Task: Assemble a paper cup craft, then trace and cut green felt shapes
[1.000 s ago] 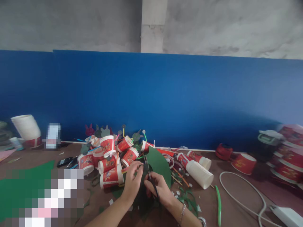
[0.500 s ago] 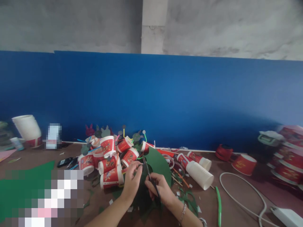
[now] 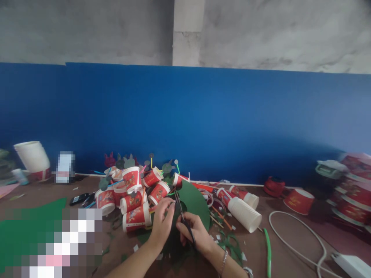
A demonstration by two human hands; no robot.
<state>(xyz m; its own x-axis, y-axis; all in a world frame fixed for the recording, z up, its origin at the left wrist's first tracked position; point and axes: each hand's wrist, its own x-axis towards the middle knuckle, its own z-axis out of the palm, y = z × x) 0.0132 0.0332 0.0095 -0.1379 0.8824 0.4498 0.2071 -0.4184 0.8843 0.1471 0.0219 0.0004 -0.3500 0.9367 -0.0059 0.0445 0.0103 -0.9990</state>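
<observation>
My right hand (image 3: 195, 231) grips a pair of scissors (image 3: 189, 228) with dark handles, its blades pointing away from me and to the left. Close by on the left, the fingers of my left hand (image 3: 162, 220) pinch a piece of dark green paper (image 3: 179, 206) beside the blades; its full outline is hidden by my hands and shadow. Just beyond lies a larger curved green sheet (image 3: 194, 202). Left of my hands is a heap of red-and-white paper cups (image 3: 136, 218), several with straws and round or eared paper cutouts attached.
Green paper scraps (image 3: 232, 245) and small white bits litter the brown table. To the right lie a stack of white-bottomed cups (image 3: 245, 214), a green tube (image 3: 268, 251), a white cable (image 3: 292, 216) and a red tub (image 3: 299, 201). A green sheet (image 3: 34, 218) lies left.
The scissors' handles and my right fingers have drawn slightly closer together. My left hand stays almost in place, and the surrounding things have not moved.
</observation>
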